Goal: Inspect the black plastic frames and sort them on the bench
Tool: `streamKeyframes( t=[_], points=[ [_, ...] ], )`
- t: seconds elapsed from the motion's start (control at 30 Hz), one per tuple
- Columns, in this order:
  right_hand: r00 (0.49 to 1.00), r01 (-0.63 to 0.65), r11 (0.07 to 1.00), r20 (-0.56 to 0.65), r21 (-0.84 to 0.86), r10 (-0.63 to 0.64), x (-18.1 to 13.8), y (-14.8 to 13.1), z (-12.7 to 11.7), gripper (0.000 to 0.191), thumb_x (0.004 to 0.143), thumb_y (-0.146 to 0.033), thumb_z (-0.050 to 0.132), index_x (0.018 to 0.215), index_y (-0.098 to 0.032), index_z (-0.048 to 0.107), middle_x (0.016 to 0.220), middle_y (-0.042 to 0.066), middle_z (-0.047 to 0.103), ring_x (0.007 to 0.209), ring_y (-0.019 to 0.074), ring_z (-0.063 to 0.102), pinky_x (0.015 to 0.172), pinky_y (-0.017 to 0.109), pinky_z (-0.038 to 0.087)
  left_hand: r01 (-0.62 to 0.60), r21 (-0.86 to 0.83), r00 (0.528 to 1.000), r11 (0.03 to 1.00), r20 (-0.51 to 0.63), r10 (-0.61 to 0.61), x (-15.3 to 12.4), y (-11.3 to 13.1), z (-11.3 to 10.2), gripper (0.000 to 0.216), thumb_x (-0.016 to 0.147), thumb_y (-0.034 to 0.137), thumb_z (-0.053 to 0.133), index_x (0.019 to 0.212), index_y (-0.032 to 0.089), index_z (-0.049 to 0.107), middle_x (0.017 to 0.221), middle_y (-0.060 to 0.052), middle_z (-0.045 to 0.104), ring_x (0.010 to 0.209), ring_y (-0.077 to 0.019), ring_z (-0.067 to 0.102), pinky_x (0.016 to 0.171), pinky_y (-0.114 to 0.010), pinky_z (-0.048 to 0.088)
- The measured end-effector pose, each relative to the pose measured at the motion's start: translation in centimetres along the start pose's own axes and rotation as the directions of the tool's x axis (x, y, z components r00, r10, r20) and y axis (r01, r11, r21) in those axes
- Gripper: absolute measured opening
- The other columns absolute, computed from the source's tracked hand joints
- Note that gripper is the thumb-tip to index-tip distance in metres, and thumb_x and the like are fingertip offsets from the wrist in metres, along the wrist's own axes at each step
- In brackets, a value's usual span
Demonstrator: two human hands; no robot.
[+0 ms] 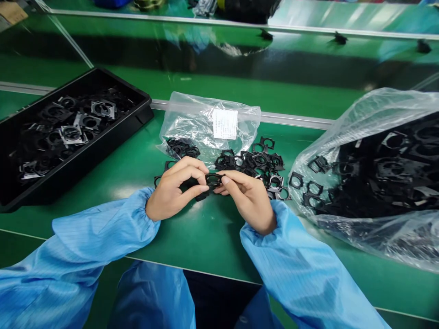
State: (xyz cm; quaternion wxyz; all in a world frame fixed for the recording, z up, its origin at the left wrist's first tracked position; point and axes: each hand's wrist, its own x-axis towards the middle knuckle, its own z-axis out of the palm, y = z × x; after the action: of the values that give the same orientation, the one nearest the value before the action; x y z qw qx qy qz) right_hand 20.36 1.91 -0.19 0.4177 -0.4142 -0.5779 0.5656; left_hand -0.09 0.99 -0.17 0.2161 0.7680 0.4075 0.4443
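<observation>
My left hand (176, 187) and my right hand (247, 196) meet over the green table, fingers pinched together on a small black plastic frame part (213, 179) held between them. Both arms wear light blue sleeves. Just beyond my fingers lies a loose pile of similar black ring-frame parts (260, 164). A small clear bag with a white label (209, 125) lies behind that pile and holds a few more parts.
A black tray (113, 132) with several black and grey frame parts sits at the left. A large clear bag (373, 173) full of black parts lies at the right. A metal rail (295, 119) crosses the green table behind the bags.
</observation>
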Motion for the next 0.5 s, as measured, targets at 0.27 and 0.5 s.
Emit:
streamKeyframes(
  t=[0.27, 0.5],
  points=[
    [0.996, 0.089, 0.980, 0.026, -0.179, -0.086, -0.42, -0.05, 0.10, 0.032, 0.103, -0.044, 0.059, 0.111, -0.022, 0.081, 0.097, 0.007, 0.080, 0.078, 0.0189, 0.078, 0.080, 0.035, 0.066, 0.012, 0.017, 0.999, 1.000, -0.031, -0.012, -0.02, -0.33, 0.05, 0.012, 0.097, 0.026, 0.070, 0.087, 0.020, 0.066, 0.100, -0.006, 0.070, 0.094, -0.0179, 0.068, 0.088, -0.034, 0.058],
    [0.995, 0.098, 0.978, 0.033, -0.186, -0.093, -0.25, 0.05, 0.05, 0.028, 0.103, -0.035, 0.058, 0.111, -0.021, 0.081, 0.086, 0.005, 0.078, 0.077, 0.0186, 0.078, 0.080, 0.034, 0.066, 0.008, 0.011, 0.999, 1.000, -0.043, -0.007, -0.10, -0.26, 0.01, 0.011, 0.095, 0.022, 0.072, 0.086, 0.019, 0.066, 0.099, -0.004, 0.069, 0.094, -0.0167, 0.068, 0.088, -0.031, 0.057]
  ],
)
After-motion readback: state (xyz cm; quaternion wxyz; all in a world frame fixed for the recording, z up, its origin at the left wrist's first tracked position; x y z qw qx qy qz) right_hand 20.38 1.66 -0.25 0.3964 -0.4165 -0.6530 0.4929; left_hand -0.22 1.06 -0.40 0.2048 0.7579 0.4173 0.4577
